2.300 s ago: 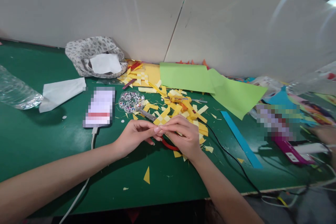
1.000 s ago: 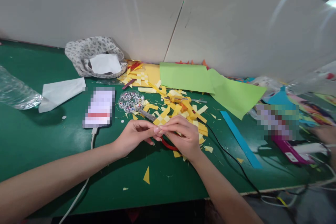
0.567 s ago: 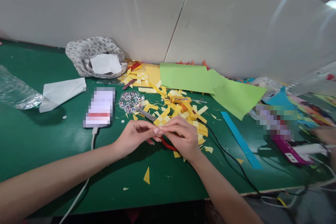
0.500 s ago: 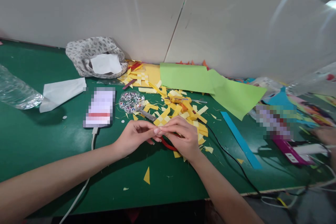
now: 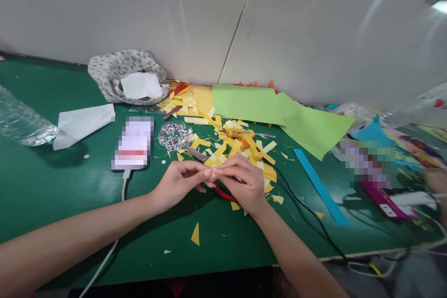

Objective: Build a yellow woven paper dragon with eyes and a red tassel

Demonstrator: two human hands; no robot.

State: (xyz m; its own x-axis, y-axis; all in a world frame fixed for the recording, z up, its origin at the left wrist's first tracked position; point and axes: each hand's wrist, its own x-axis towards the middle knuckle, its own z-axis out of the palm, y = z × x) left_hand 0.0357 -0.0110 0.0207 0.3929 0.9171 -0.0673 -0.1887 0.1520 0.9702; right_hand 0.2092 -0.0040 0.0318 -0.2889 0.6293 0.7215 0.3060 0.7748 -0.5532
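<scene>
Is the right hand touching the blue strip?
Apart: the head view shows green tabletop and a black cord between the right hand and the blue strip.

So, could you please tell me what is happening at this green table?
A person holds the left hand and right hand tip to tip; whether they pinch something small is unclear. Below them lie red-handled metal scissors, partly hidden, among yellow paper scraps. Beyond lies a yellow gun-shaped plastic tool, and farther left a clear flower-shaped plastic case.
</scene>
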